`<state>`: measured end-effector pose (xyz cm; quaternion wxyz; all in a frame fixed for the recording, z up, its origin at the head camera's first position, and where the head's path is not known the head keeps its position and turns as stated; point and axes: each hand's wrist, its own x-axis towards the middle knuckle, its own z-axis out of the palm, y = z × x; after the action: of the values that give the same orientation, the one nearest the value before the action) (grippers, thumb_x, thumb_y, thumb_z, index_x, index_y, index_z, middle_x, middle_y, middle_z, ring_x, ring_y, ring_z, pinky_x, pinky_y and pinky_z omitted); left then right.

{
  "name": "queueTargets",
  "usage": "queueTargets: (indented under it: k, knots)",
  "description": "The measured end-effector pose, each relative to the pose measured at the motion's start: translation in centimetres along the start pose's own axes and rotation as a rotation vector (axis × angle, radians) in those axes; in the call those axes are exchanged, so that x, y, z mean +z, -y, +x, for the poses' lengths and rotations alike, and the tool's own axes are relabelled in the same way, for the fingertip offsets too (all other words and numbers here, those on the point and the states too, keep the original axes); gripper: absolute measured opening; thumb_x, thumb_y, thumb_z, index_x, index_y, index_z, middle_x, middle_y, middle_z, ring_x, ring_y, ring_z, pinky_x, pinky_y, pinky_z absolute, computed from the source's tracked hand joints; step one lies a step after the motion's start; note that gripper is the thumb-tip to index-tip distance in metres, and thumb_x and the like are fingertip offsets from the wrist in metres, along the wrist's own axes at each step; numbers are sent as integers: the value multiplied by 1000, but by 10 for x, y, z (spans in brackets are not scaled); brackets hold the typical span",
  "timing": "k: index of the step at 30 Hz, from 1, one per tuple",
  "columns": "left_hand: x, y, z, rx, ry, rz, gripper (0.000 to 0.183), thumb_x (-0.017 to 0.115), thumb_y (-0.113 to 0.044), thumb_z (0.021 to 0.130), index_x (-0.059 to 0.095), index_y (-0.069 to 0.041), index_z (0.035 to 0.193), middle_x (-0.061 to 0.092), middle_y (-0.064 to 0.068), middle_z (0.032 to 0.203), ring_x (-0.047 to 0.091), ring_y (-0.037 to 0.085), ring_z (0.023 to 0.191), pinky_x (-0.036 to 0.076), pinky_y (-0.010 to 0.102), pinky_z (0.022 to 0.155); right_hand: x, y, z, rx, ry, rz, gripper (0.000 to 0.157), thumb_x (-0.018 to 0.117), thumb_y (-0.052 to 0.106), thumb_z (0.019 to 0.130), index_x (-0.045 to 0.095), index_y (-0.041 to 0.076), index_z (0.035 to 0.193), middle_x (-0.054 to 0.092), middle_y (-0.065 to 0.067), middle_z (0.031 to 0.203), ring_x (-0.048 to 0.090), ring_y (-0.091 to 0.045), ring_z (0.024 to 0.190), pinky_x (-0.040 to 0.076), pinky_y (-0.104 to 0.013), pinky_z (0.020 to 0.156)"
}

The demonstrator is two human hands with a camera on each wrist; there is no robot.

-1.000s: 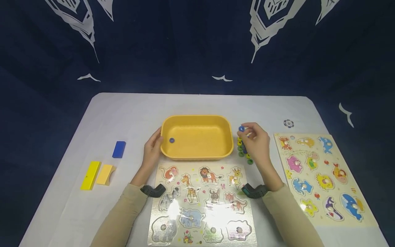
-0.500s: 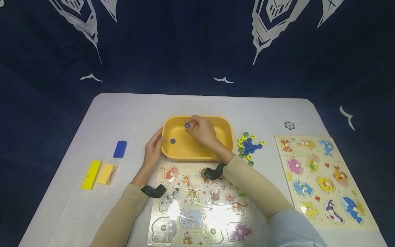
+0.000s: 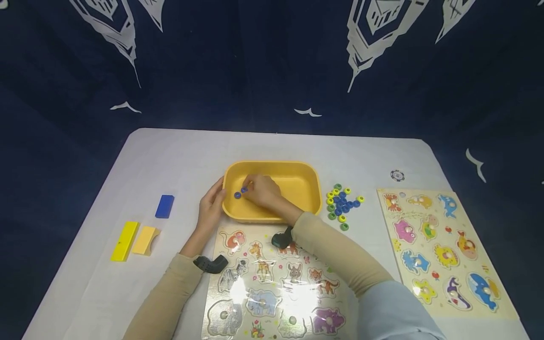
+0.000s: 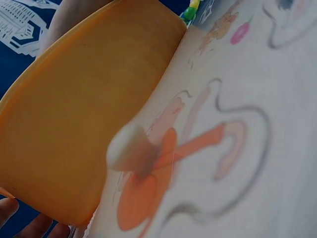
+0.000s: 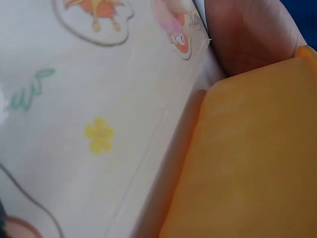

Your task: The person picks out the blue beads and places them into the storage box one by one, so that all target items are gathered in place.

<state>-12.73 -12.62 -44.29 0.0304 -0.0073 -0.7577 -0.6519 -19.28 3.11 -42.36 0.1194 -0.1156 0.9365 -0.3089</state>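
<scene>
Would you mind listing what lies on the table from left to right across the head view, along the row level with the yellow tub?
Yellow blocks → blue block → left hand → yellow tub → pile of small rings → sea-animal puzzle board.

Staged recording or play-study setup, not a lived-in room. White worktop (image 3: pixel 170 156) with rounded far corners, closed in behind and at both sides by a dark navy cloth backdrop (image 3: pixel 255 71) printed with white shapes. Only children's toys are laid out: an animal peg puzzle (image 3: pixel 272 288) at the near edge, a sea-creature peg puzzle (image 3: pixel 442 245) at the right edge, coloured wooden blocks (image 3: pixel 136 236) toward the left edge, small beads (image 3: pixel 342 203) beside a yellow tub (image 3: pixel 297 182) at centre.
</scene>
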Motion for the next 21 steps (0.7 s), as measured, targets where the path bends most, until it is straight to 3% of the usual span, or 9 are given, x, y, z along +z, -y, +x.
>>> queueTargets:
  k: [8,12,15,21]
  knots:
    - [0,-1,-1,2,-6,15,42,41,-16,95,36,-12,136,38,6,139,35,19,128,35,29,104,1,1,0,26,93,-58,18,63,24,79,64,22,96,59,5,76,52,-12,61,42,-22,48]
    - [0,-2,0,1,-6,23,42,41,-16,95,35,-12,136,36,6,140,33,19,129,33,30,105,-4,-1,-3,8,69,-37,28,63,23,77,62,22,104,61,6,82,54,-11,64,44,-23,51]
    - [0,1,0,-4,-1,19,42,42,-16,94,35,-13,136,36,7,140,33,20,129,33,32,105,-10,-4,-12,-32,-12,1,30,64,24,76,62,24,105,62,8,78,54,-9,61,44,-23,48]
    - [-1,20,6,-4,-14,37,42,43,-25,94,37,-22,135,38,0,139,34,15,128,32,29,106,-34,-17,-45,-193,-271,51,29,68,26,77,63,21,105,59,9,73,43,-8,46,32,-20,35]
